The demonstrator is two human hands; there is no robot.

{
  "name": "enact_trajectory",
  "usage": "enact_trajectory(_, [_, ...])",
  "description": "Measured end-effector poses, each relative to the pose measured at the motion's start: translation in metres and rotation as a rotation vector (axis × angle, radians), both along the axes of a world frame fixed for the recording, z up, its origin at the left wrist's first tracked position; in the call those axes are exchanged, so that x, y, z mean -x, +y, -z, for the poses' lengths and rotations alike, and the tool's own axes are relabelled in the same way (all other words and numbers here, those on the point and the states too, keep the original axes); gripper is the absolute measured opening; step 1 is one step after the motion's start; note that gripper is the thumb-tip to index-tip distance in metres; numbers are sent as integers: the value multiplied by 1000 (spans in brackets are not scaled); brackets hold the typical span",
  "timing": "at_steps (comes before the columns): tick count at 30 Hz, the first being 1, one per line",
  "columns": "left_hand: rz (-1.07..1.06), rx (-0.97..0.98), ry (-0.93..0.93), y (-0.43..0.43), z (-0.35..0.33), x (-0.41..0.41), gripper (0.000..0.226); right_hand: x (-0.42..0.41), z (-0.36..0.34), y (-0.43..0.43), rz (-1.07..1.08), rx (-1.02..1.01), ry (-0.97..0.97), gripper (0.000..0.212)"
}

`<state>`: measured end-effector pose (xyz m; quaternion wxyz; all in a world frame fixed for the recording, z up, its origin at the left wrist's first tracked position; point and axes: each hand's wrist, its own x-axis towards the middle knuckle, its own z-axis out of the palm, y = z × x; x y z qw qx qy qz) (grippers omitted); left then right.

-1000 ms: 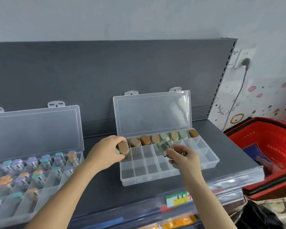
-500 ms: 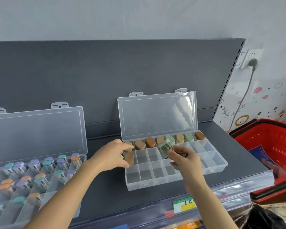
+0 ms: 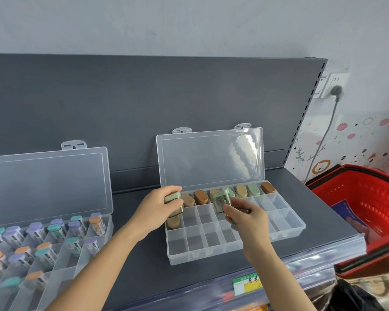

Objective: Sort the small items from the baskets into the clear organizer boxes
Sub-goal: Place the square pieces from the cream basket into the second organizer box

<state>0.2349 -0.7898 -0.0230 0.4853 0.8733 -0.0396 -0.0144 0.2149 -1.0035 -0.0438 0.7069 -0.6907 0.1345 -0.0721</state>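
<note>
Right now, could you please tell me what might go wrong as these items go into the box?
1. The right hand only pinches its green item with its fingers, tilted over the box; it could slip into a wrong cell.
2. The left hand holds a green-capped item close beside a brown one; lowering it there might knock or jam against it.

In the organizer box point(image 3: 211, 258), the front row and right cells lie open from above; its upright lid point(image 3: 209, 158) walls the back, capped items point(image 3: 241, 190) fill the back row, and the left hand point(image 3: 157, 209) and right hand point(image 3: 245, 218) cover middle cells
</note>
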Motion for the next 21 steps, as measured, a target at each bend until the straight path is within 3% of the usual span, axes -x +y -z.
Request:
enact_trajectory(9, [-29, -154, -211, -32, 10, -6, 30, -2, 5, -4, 3, 46, 2, 34])
enact_trajectory(13, [-72, -99, -157, -34, 11, -12, 23, -6, 4, -2, -83, 114, 5, 48])
enact_trajectory(17, [-58, -42, -40, -33, 10, -16, 33, -12, 2, -1, -124, 188, 7, 43])
enact_trajectory(21, [-35, -91, -46, -31, 9, -14, 44, -19, 1, 3, -130, 362, -9, 41])
